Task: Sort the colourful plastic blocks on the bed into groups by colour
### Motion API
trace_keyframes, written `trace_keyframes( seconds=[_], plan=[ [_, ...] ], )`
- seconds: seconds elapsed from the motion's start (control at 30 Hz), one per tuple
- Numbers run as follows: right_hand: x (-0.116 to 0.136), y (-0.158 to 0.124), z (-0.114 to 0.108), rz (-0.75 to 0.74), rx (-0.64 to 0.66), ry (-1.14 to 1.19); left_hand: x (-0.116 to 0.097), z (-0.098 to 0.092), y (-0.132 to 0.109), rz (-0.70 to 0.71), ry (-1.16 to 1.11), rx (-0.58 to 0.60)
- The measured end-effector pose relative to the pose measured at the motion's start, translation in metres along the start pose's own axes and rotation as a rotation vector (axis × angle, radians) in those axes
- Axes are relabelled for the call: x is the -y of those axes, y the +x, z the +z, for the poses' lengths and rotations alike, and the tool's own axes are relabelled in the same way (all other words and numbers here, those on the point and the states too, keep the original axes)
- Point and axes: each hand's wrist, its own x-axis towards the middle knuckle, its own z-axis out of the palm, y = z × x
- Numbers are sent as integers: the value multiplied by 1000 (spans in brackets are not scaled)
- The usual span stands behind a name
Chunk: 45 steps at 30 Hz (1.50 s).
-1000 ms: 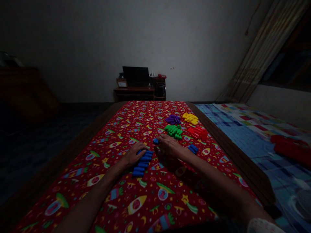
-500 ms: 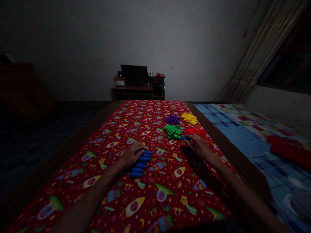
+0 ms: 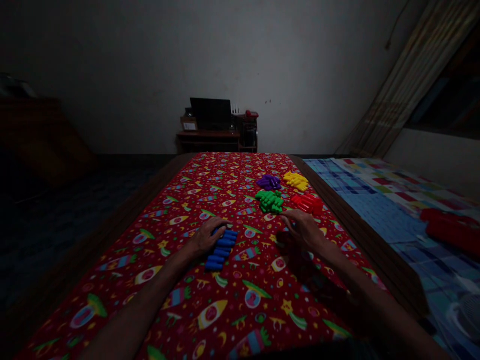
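A row of blue cylinder-shaped pieces (image 3: pixel 221 251) lies side by side on the red patterned cloth (image 3: pixel 210 325). My left hand (image 3: pixel 210 235) rests at the far end of this row, fingers stretched out and thumb against the pieces. My right hand (image 3: pixel 304 229) hovers low over the cloth, its fingers bent and close together; whatever they hold is hidden. Just beyond its fingertips sit a pile of green pieces (image 3: pixel 269 201) and a pile of red pieces (image 3: pixel 307 202). Farther back are purple pieces (image 3: pixel 269 182) and yellow pieces (image 3: pixel 296 181).
The cloth covers a long table with a brown border (image 3: pixel 345 215). To the right is a blue checked surface (image 3: pixel 348 200) bearing a red item (image 3: pixel 452 230) and a fan-like object (image 3: pixel 468 312). A desk with a dark monitor (image 3: pixel 211 114) stands by the far wall.
The blue piece seen at my right fingertips is out of sight now. My right hand stays near the green and red piles. The whole view has shifted slightly; my left hand stays by the row.
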Motion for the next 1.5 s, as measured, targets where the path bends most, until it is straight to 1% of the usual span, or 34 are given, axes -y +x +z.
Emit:
trace_keyframes(
  seconds=[0.1,0.17,0.23,0.3,0.33,0.4,0.43,0.5,0.57,0.63,0.7,0.77,0.87,0.97,1.03,1.1,1.17,1.2,1.27,1.33,1.4,1.43,1.5],
  plan=[
    [37,17,32,-194,148,114,6,2,0,-31,-19,-32],
    [59,28,57,-288,209,154,10,4,-1,-42,-34,-63],
    [75,39,78,-378,258,162,14,4,-1,-43,-52,-83],
    [85,48,90,-437,312,152,14,3,-1,-40,-57,-87],
    [88,51,92,-442,338,159,13,3,0,-36,-52,-84],
    [87,53,89,-414,364,211,10,2,0,-25,-28,-81],
    [85,52,84,-391,357,240,8,2,1,-18,-16,-79],
    [74,48,70,-339,299,265,4,2,1,-1,-3,-73],
    [57,41,52,-272,221,239,2,2,1,17,-8,-66],
    [37,33,34,-187,170,181,1,2,1,37,-16,-64],
    [16,25,19,-106,159,95,0,2,1,45,-16,-64],
    [-3,19,8,-34,166,-12,-1,1,1,35,-14,-60],
    [-25,11,3,61,179,-189,-3,1,1,18,-12,-54],
    [-40,4,4,120,210,-332,-4,1,1,27,-7,-55],
    [-45,1,4,127,189,-361,-3,1,1,35,-4,-55],
    [-44,3,1,97,129,-317,-2,1,1,34,-2,-53],
    [-34,8,-1,45,90,-219,-2,0,1,26,-2,-52],
    [-25,11,-1,15,87,-160,-3,0,1,18,-3,-52],
    [3,18,4,-61,114,-39,-4,1,0,-10,-4,-62],
    [37,20,16,-176,176,80,-5,2,-1,-53,-7,-86],
    [72,17,31,-319,260,172,-4,4,-2,-92,-15,-108],
    [86,14,39,-385,297,193,-3,5,-3,-105,-18,-119],
    [107,6,55,-461,322,173,-1,6,-3,-116,-20,-130]
  ],
)
